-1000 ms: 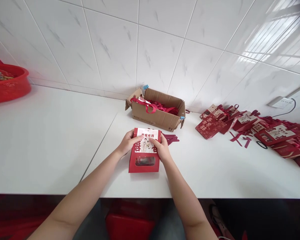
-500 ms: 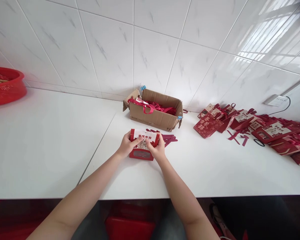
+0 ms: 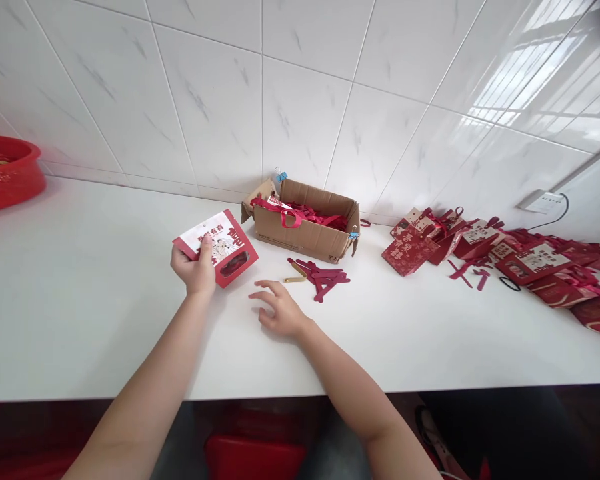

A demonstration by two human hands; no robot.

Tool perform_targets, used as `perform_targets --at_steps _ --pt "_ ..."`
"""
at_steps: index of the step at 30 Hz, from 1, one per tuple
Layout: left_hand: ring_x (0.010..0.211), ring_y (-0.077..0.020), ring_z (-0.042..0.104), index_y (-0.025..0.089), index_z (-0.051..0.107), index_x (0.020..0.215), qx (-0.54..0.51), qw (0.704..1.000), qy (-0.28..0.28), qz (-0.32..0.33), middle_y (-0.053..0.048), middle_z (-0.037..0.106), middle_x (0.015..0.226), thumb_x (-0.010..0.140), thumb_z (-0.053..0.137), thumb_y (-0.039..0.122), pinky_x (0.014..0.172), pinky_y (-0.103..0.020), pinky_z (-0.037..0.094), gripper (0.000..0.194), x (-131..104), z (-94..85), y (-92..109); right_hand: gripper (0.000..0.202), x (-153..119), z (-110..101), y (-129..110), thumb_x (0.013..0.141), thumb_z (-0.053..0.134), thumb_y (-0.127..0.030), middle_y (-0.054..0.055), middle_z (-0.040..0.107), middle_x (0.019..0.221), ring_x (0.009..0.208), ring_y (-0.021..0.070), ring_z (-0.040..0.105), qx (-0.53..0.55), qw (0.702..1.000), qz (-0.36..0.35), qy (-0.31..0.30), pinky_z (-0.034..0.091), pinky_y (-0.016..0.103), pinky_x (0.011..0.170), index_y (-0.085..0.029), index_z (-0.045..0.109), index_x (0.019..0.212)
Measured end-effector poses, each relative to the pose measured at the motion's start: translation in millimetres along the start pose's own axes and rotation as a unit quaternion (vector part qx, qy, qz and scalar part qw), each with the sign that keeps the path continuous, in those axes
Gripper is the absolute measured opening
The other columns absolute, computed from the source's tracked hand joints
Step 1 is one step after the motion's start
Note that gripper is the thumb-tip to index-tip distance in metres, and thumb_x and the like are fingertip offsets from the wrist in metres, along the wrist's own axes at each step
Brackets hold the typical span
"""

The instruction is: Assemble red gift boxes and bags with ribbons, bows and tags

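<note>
My left hand (image 3: 196, 268) grips a red and white printed gift box (image 3: 219, 245) by its left side, thumb across the front. The box is tilted above the white table (image 3: 130, 320), and a dark window shows at its lower right. To the right of the box, my right hand (image 3: 276, 308) has its fingers apart and holds nothing. Just beyond that hand lie a gold strip (image 3: 296, 278) and a small pile of dark red strips (image 3: 325, 279).
A cardboard box (image 3: 300, 233) of red ribbons stands by the tiled wall. Several red gift boxes (image 3: 535, 263) line the right side, near a power strip (image 3: 543, 200). A red basket (image 3: 10, 180) sits at the far left.
My right hand has let go of the gift box and opened. My left hand has carried the box left and tilted it, uncovering the gold strip and more of the dark red strips.
</note>
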State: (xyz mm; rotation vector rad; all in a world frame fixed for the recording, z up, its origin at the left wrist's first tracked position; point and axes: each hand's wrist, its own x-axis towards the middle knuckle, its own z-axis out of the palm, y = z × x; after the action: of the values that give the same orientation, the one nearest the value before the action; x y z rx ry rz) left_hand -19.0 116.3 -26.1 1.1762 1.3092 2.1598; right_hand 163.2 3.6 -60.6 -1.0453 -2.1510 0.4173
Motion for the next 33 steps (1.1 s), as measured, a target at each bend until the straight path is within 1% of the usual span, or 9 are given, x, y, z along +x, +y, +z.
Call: perform_targets --at_steps 4,7,10,12,14,16,20,27,33 --pt "0.085 -0.0216 0.066 0.016 0.055 0.086 0.1 0.994 -0.035 0.033 -0.006 0.066 0.086 0.069 0.069 0.047 0.081 -0.036 0.054 0.038 -5 5.7 -9 0.028 0 11 -5 0.071 0.055 -0.006 0.004 0.069 0.103 0.097 0.018 0.061 0.014 0.992 -0.095 -0.076 0.048 0.034 0.091 -0.021 0.065 0.092" --pt "0.085 -0.0228 0.065 0.017 0.054 0.092 0.141 0.987 -0.07 0.032 -0.007 0.067 0.089 0.066 0.071 0.046 0.08 -0.037 0.053 0.043 -4 10.2 -20 0.023 -1 14 -3 0.073 0.055 -0.007 0.004 0.07 0.097 0.091 0.0179 0.063 -0.002 0.994 -0.092 -0.064 0.049 0.034 0.087 -0.021 0.067 0.087" --pt "0.097 -0.026 0.065 0.016 0.046 0.118 0.169 0.98 -0.093 0.052 -0.012 0.064 0.109 0.062 0.076 0.043 0.087 -0.039 0.051 0.069 -4 11.4 -29 0.026 4 -3 3 0.079 0.052 -0.013 0.01 0.063 0.117 0.109 0.0213 0.057 -0.09 0.993 -0.021 0.073 0.046 0.038 0.095 -0.021 0.066 0.099" --pt "0.11 -0.0289 0.059 0.016 0.035 0.132 0.201 0.974 -0.086 0.062 -0.015 0.058 0.122 0.06 0.079 0.04 0.096 -0.043 0.045 0.088 -4 10.5 -34 0.035 15 -28 8 0.081 0.049 -0.016 0.016 0.048 0.136 0.129 0.0262 0.043 -0.192 0.957 0.068 0.207 0.04 0.043 0.102 -0.018 0.062 0.113" --pt "0.12 -0.0326 0.051 0.015 0.028 0.138 0.243 0.966 -0.067 0.057 -0.019 0.051 0.131 0.059 0.081 0.039 0.104 -0.049 0.037 0.098 -4 9.0 -37 0.048 34 -58 15 0.083 0.046 -0.017 0.018 0.033 0.147 0.139 0.0293 0.027 -0.289 0.908 0.143 0.268 0.032 0.047 0.108 -0.015 0.051 0.13" --pt "0.126 -0.0356 0.044 0.016 0.026 0.139 0.277 0.958 -0.058 0.048 -0.02 0.045 0.136 0.061 0.081 0.039 0.106 -0.053 0.031 0.099 -4 7.3 -38 0.054 55 -89 26 0.083 0.046 -0.017 0.018 0.037 0.144 0.139 0.0304 0.025 -0.341 0.891 0.18 0.238 0.029 0.049 0.109 -0.014 0.043 0.137" --pt "0.127 -0.0371 0.041 0.016 0.025 0.14 0.293 0.954 -0.046 0.044 -0.021 0.042 0.138 0.065 0.078 0.042 0.105 -0.055 0.029 0.096 -4 5.1 -35 0.038 78 -130 46 0.081 0.049 -0.014 0.015 0.064 0.106 0.104 0.0298 0.055 -0.349 0.894 0.261 0.105 0.04 0.045 0.091 -0.016 0.06 0.117" --pt "0.129 -0.0393 0.037 0.016 0.024 0.139 0.25 0.968 0.0 -0.012 -0.023 0.037 0.139 0.067 0.075 0.045 0.103 -0.056 0.032 0.093 -5 6.0 -30 0.031 7 -120 26 0.082 0.045 -0.01 0.011 0.064 0.092 0.088 0.0257 0.051 -0.364 0.885 0.247 0.154 0.035 0.038 0.078 -0.021 0.066 0.101" --pt "0.136 -0.038 0.027 0.014 0.024 0.138 0.211 0.977 -0.02 0.025 -0.023 0.03 0.143 0.068 0.073 0.031 0.109 -0.054 0.024 0.087 -7 7.2 -28 0.025 -62 -116 11 0.086 0.048 -0.012 0.005 0.062 0.081 0.08 0.021 0.049 -0.385 0.878 0.19 0.211 0.033 0.033 0.074 -0.022 0.067 0.098"
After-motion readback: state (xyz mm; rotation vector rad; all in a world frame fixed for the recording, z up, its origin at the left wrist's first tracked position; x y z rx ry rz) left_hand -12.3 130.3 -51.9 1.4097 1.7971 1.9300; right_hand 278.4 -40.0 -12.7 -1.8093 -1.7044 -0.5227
